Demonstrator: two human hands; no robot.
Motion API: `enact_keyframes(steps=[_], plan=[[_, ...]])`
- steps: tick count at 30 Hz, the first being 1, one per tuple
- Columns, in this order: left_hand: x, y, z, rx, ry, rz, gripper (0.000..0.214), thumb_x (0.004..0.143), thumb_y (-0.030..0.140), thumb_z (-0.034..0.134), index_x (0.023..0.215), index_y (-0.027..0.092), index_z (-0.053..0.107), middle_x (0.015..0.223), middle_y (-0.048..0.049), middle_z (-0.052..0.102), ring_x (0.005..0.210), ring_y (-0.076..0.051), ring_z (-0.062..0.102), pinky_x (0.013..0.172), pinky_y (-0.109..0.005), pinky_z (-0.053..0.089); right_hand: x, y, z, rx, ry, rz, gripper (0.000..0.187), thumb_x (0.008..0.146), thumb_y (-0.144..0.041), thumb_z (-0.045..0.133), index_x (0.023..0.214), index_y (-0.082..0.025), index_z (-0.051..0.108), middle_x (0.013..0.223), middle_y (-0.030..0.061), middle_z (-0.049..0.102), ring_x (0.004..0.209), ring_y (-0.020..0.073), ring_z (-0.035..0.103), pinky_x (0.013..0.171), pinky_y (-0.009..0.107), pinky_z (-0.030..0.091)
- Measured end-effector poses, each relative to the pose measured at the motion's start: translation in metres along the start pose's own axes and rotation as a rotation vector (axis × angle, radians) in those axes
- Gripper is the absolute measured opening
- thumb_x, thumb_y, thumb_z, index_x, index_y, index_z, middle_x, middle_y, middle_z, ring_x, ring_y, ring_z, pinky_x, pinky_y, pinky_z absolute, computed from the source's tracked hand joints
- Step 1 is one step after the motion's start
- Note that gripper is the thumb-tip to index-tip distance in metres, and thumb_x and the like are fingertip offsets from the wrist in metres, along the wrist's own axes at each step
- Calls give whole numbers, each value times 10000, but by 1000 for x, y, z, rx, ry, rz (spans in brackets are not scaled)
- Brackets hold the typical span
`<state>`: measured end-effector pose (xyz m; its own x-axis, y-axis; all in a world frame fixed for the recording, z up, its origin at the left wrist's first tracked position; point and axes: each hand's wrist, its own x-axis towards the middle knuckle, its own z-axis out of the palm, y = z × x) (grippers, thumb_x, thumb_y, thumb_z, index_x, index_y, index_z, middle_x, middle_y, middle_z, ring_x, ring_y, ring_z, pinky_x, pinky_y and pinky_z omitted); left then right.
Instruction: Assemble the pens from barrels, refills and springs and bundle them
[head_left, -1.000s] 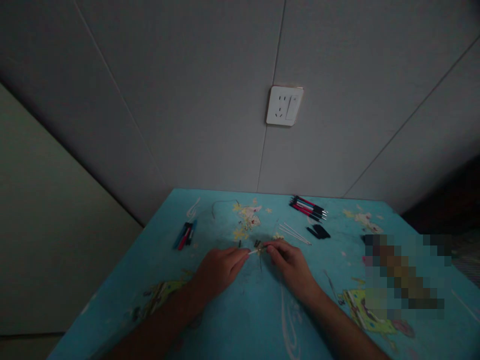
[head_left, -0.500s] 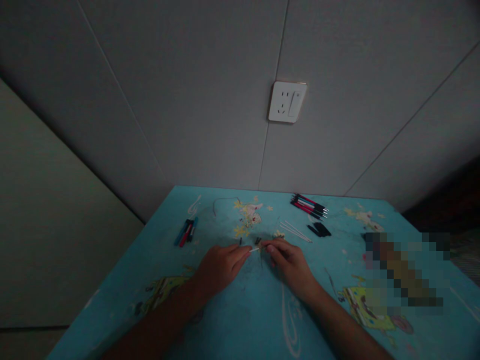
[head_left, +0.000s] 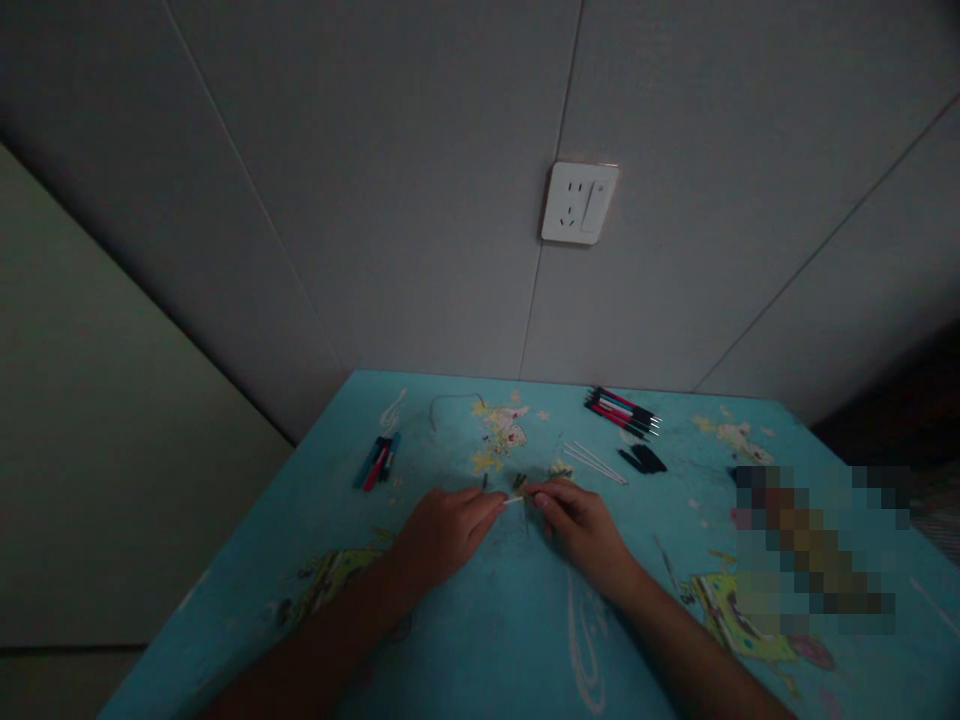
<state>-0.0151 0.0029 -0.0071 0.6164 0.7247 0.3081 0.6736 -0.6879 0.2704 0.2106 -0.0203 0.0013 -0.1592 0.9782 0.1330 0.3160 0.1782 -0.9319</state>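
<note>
My left hand and my right hand rest on a blue cartoon-printed table, fingertips nearly meeting. Between them both pinch a thin white pen refill. Small dark pen parts lie just beyond the fingertips. The light is dim, so finer detail of what each hand grips is hard to make out.
A few pens lie at the left. A bundle of red and black pens, loose white refills and black caps lie at the back right. A wall socket is above. A blurred patch covers the right side.
Both hands stay pinched together at the same spot. The view has shifted slightly; nothing else on the table has moved.
</note>
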Motion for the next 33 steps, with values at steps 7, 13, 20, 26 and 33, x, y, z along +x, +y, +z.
enact_keyframes(steps=[7,13,20,26,33], plan=[[-1,1,2,17,-22,46,256,1015,291,432,1031,218,677,798,-27,696,724,-172,666,649,-283,422,-3,0,5,-80,-67,-115,246,959,-361,544,1012,-215,734,892,44,667,818,168,622,758,290,497],[-4,-1,6,29,-52,71,273,1013,279,424,896,206,661,745,-11,672,685,-172,639,658,-304,392,-7,-2,12,-156,-85,-126,240,955,-357,548,932,-197,725,837,32,669,755,152,621,715,274,504],[-4,-4,10,18,-18,99,253,1019,284,418,1014,225,664,835,-16,701,755,-170,657,679,-302,399,2,-3,-27,-353,141,-148,274,959,-377,531,1108,-212,691,926,55,692,780,167,619,731,287,499],[-4,-4,9,28,-27,70,253,1022,291,410,1036,223,652,864,-14,700,768,-172,657,684,-313,401,10,37,-107,-1028,447,89,258,910,-282,544,1073,-170,709,1075,130,651,987,246,591,911,363,432],[-4,-1,6,20,-58,55,260,1023,291,402,990,228,653,818,-4,681,755,-177,655,674,-312,395,10,54,-120,-1063,446,149,212,873,-239,564,988,-166,726,1102,156,637,1008,290,580,893,412,419]])
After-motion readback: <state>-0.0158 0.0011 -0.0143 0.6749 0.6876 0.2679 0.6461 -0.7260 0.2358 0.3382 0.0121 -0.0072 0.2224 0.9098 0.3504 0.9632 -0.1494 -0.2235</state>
